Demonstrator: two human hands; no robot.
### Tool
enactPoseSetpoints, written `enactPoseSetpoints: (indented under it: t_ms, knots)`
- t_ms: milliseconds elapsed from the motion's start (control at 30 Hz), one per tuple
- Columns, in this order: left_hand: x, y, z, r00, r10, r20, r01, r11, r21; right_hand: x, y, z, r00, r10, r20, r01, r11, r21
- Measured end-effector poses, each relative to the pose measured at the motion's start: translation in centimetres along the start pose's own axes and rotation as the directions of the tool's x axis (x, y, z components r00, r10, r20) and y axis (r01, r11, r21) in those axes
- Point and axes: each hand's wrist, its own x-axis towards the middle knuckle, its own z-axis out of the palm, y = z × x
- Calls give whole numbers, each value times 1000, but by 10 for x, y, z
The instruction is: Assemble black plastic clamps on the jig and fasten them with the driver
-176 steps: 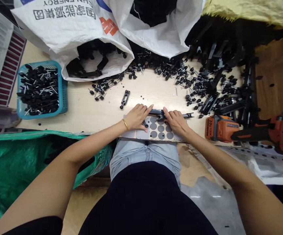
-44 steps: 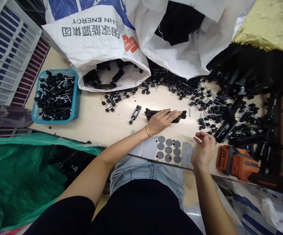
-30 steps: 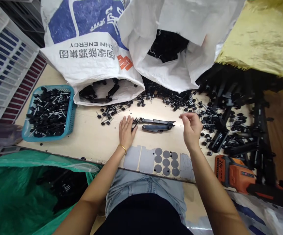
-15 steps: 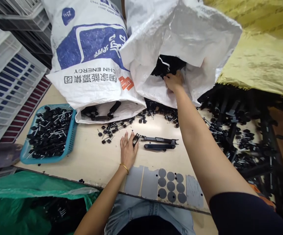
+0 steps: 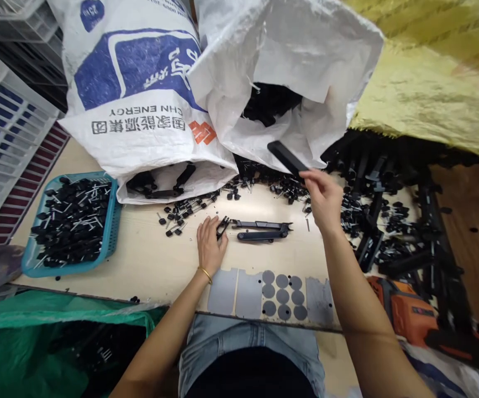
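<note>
Pale tabletop (image 5: 152, 260), black strip (image 5: 285, 157), one end in right fingers (image 5: 312, 177)

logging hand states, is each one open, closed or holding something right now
Left hand: at a small black part; whether it grips cannot be told.
Right hand: closed, holding a black bar by one end.

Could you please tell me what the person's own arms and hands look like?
The left hand and the right hand are without gloves. A thin, gold-coloured bangle circles the left wrist; none shows on the right. Both forearms are uncovered, with no sleeve in view.
</note>
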Motion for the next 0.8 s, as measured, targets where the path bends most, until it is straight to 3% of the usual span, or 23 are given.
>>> enactPoseSetpoints:
  t_ms: [67, 133, 233, 300, 367, 433, 500, 567, 633, 700, 800]
  knots:
    - [-1, -1, -5, 999, -39, -7, 39, 999, -29, -58, -2, -27, 984, 161, 81, -176, 954, 243]
    - [-3, -2, -20, 996, -91, 9, 91, 993, -74, -107, -3, -58, 932, 294, 212, -351, 878, 326]
    - [-9, -4, -61, 982, -162, 96, 175, 973, -148, -159, -2, -103, 828, 356, 434, -465, 868, 173]
    - [-13, -3, -95, 958, -158, 239, 190, 975, -117, -176, 0, -123, 766, 379, 520, -467, 883, 45]
    - [-17, 1, -123, 913, -114, 390, 140, 989, -39, -184, 5, -129, 738, 422, 526, -469, 882, -49]
    - [-20, 10, -137, 852, -95, 516, 88, 995, 38, -187, 10, -122, 724, 491, 486, -480, 863, -156]
    - [-23, 22, -134, 787, -106, 607, 60, 994, 96, -189, 14, -109, 719, 558, 415, -478, 830, -288]
    - [-25, 35, -119, 773, -126, 622, 45, 989, 143, -192, 14, -99, 768, 562, 307, -417, 803, -427]
    - [-27, 47, -99, 822, -125, 555, 35, 985, 170, -194, 12, -97, 863, 455, 218, -272, 783, -559]
    - [-30, 55, -80, 875, -92, 475, 27, 990, 141, -198, 9, -101, 926, 292, 240, -82, 775, -626]
    - [-39, 59, -55, 895, -19, 445, 12, 1000, 20, -203, 2, -106, 894, 189, 405, 100, 798, -594]
